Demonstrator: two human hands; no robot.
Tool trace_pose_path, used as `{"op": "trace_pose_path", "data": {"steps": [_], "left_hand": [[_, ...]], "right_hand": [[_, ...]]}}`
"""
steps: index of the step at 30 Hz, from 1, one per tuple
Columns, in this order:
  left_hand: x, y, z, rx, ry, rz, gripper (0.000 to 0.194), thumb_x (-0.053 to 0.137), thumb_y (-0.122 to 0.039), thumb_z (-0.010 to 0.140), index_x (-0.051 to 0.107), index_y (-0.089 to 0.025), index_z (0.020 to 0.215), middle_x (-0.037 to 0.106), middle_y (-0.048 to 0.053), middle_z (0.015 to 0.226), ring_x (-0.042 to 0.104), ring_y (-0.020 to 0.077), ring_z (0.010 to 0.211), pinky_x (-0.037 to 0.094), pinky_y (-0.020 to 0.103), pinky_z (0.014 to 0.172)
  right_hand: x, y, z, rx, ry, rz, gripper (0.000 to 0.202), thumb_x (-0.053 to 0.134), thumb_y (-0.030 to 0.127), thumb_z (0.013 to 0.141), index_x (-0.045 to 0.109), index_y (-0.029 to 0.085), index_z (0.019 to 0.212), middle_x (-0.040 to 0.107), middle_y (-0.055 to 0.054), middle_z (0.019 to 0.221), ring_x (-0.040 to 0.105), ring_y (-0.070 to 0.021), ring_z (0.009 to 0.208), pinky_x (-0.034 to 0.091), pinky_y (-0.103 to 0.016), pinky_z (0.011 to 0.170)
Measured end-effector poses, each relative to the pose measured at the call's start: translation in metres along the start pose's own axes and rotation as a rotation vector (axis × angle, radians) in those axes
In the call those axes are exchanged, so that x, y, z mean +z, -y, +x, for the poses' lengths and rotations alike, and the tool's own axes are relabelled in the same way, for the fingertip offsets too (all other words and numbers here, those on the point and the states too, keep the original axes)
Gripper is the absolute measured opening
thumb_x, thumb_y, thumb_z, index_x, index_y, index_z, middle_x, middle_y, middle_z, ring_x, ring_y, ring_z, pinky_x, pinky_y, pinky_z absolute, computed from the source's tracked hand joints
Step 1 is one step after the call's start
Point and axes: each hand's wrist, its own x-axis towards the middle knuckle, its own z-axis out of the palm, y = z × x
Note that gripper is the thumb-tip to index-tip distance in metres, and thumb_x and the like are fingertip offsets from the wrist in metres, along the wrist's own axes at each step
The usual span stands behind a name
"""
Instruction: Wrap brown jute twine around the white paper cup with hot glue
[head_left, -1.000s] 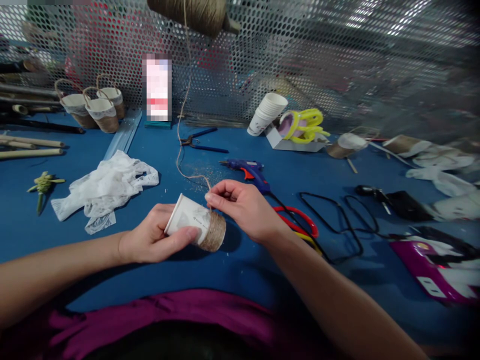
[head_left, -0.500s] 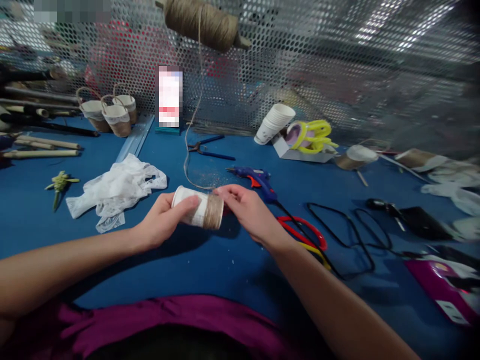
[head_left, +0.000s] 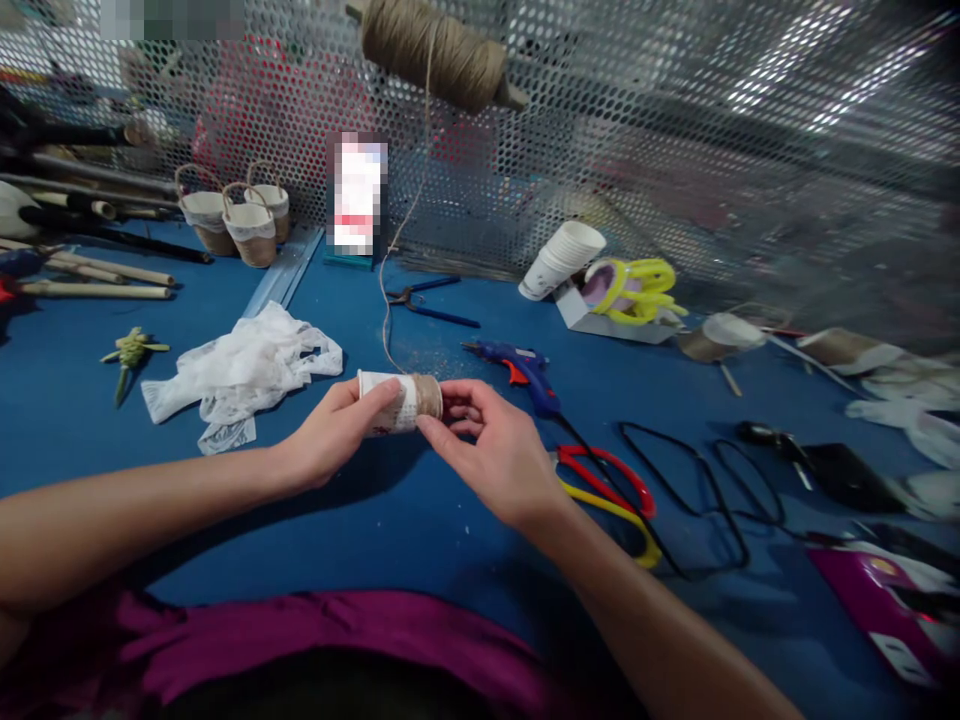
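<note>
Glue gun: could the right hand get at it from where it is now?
Probably yes. The glue gun lies on bare blue table just beyond the right hand, nothing between them, though that hand's fingers touch the twine-wrapped cup.

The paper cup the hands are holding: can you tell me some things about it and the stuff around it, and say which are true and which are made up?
1. The left hand holds the paper cup on its side. True.
2. Twine is wrapped around the cup's whole length. False: only the end by the right hand.
3. The glue gun is red. False: it is blue.
4. White lace lies left of the cup. True.
</note>
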Motion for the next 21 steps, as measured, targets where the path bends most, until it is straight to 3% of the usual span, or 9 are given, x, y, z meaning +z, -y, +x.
{"op": "trace_pose_path", "data": {"steps": [5,15,21], "left_hand": [[0.000,0.001,-0.003,0.096,0.071,0.153,0.030,0.049,-0.030,0.080,0.063,-0.011,0.098,0.067,0.006,0.091,0.058,0.0143,0.082,0.044,0.022,0.076],[-0.004,0.005,-0.005,0.192,0.101,0.383,0.038,0.043,-0.035,0.084,0.057,-0.009,0.107,0.061,0.011,0.110,0.056,0.0197,0.096,0.043,0.029,0.087],[-0.009,0.001,-0.010,0.412,0.199,0.574,0.031,0.041,-0.029,0.086,0.059,-0.012,0.105,0.064,0.009,0.103,0.057,0.0183,0.093,0.043,0.029,0.086]], "right_hand": [[0.000,0.000,0.000,0.006,-0.035,0.013,0.017,0.059,0.026,0.069,0.054,0.016,0.082,0.061,-0.003,0.071,0.056,-0.0114,0.060,0.051,-0.027,0.058],[0.001,-0.001,-0.003,0.005,-0.051,-0.011,0.016,0.059,0.025,0.068,0.053,0.016,0.081,0.062,-0.003,0.073,0.057,-0.0121,0.062,0.051,-0.028,0.061],[-0.018,0.000,0.003,0.002,0.034,0.085,0.022,0.056,0.033,0.074,0.053,0.016,0.088,0.062,-0.006,0.084,0.059,-0.0142,0.074,0.051,-0.030,0.067]]}}
